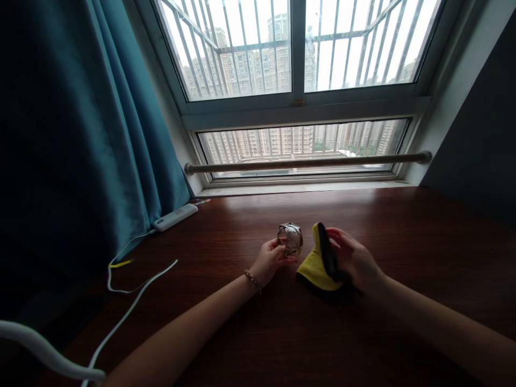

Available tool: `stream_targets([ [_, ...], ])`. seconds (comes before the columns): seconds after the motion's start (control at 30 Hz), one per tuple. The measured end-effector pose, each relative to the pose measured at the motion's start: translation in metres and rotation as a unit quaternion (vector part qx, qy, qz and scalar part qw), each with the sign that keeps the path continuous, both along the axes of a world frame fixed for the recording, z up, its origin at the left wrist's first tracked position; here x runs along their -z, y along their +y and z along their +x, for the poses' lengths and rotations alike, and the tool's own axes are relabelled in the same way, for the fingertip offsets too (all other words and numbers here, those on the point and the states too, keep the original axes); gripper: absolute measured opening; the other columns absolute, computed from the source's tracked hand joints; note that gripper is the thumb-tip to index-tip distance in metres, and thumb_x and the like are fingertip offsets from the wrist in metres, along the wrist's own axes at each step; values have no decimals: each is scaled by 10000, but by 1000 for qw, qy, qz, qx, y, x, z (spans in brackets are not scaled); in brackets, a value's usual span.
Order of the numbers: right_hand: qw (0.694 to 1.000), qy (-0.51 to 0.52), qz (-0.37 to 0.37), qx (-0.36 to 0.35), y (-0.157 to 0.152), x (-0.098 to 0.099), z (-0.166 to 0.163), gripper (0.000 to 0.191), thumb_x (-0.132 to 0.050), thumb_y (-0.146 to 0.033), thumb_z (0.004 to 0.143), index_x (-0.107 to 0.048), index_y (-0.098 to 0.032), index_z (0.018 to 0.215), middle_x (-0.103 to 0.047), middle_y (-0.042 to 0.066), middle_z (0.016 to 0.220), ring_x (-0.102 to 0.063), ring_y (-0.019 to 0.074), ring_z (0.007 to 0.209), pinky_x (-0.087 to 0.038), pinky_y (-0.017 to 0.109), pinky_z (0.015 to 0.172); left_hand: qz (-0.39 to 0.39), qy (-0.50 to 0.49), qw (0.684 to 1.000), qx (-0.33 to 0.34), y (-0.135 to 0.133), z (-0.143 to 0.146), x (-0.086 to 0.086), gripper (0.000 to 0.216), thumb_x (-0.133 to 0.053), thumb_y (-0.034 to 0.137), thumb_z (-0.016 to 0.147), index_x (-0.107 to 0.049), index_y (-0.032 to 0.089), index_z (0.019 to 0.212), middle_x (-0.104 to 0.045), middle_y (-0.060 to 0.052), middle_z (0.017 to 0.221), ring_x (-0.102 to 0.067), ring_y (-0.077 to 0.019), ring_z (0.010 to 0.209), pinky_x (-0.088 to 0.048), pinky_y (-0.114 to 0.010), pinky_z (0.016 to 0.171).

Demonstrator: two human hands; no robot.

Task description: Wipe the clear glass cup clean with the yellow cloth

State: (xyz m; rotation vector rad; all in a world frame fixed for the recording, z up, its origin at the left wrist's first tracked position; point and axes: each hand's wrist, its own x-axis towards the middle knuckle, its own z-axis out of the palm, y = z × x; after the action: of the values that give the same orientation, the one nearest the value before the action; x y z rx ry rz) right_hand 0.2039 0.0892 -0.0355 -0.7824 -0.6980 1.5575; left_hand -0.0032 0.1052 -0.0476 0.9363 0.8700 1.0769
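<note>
My left hand (269, 262) is closed around a small clear glass cup (290, 238), held just above the dark wooden table (423, 252) with its opening turned toward the window. A beaded bracelet (252, 279) sits on that wrist. My right hand (353, 257) grips a yellow cloth with a dark grey side (320, 264); the cloth is folded over the fingers and its lower edge hangs near the tabletop. Cup and cloth are a few centimetres apart, not touching.
A white power strip (174, 217) lies at the table's back left, its white cable (133, 306) trailing toward the front left. A teal curtain (80, 134) hangs on the left. A metal rail (306, 162) runs across the barred window behind the table.
</note>
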Motion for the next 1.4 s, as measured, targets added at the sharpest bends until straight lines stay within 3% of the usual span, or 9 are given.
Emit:
stream_targets([
  [0.1, 996, 39, 5, -76, -7, 17, -10, 315, -793, -312, 627, -652, -157, 863, -621, 51, 945, -577, 159, 902, -456, 246, 873, 4, -24, 1000, -1, -5, 9, 5, 355, -689, 220, 720, -509, 129, 1011, -627, -80, 993, -634, -134, 761, -542, -253, 654],
  [0.23, 992, 38, -5, -124, -12, 30, -16, 344, -798, -299, 659, -615, -158, 914, -605, 33, 931, -582, 126, 886, -462, 223, 844, -9, -39, 999, 36, -11, 11, 9, 420, -729, 245, 704, -525, 116, 1048, -633, -96, 988, -633, -134, 743, -526, -253, 676],
  [0.43, 988, -88, 31, -126, -13, 30, -18, 441, -836, -217, 590, -493, -143, 857, -586, 16, 835, -567, 113, 718, -437, 181, 592, -38, -61, 993, 91, -11, 6, 9, 409, -744, 226, 698, -487, 134, 1003, -620, -83, 988, -642, -152, 810, -519, -290, 760],
  [0.7, 957, -218, 99, -163, -15, 30, -15, 363, -786, -220, 658, -553, -115, 915, -587, 32, 825, -525, 125, 660, -408, 207, 534, -28, -68, 991, 109, -16, 8, 4, 427, -787, 133, 610, -503, 128, 929, -589, -40, 896, -612, -170, 857, -551, -363, 763],
  [0.9, 990, 26, 24, -134, -10, 14, -5, 294, -706, -202, 718, -593, -152, 984, -607, 45, 918, -583, 181, 876, -475, 297, 814, -11, -43, 998, 55, -15, 9, 8, 367, -770, 192, 656, -494, 123, 888, -566, -46, 910, -614, -162, 837, -559, -401, 810],
  [1.03, 988, 83, 22, -129, -4, 9, 1, 333, -734, -204, 700, -598, -185, 1003, -606, 36, 1047, -564, 159, 1006, -448, 268, 909, -13, -14, 999, 46, -14, 10, 9, 371, -768, 246, 667, -470, 126, 853, -594, -79, 915, -629, -171, 829, -566, -361, 784],
  [1.13, 986, -9, 60, -153, -4, 18, -1, 434, -737, -207, 717, -535, -162, 1098, -597, 72, 1078, -572, 194, 1012, -443, 336, 929, -7, 15, 998, 53, -14, 11, 9, 424, -771, 284, 661, -432, 139, 869, -619, -87, 929, -648, -157, 758, -569, -324, 712],
  [1.27, 965, -213, 129, -79, -5, 35, -6, 516, -764, -319, 711, -428, -167, 1071, -589, 44, 912, -593, 173, 797, -487, 292, 699, 47, 66, 995, 65, -16, 12, 14, 507, -793, 308, 616, -388, 157, 882, -629, -111, 1008, -667, -178, 728, -569, -345, 680],
  [1.4, 927, -322, 192, -16, -11, 40, -6, 461, -729, -330, 754, -455, -139, 1072, -575, 91, 1003, -566, 220, 940, -468, 338, 809, 143, 132, 979, 53, -26, 12, 13, 502, -802, 288, 597, -390, 167, 857, -631, -68, 948, -652, -178, 813, -551, -296, 715],
])
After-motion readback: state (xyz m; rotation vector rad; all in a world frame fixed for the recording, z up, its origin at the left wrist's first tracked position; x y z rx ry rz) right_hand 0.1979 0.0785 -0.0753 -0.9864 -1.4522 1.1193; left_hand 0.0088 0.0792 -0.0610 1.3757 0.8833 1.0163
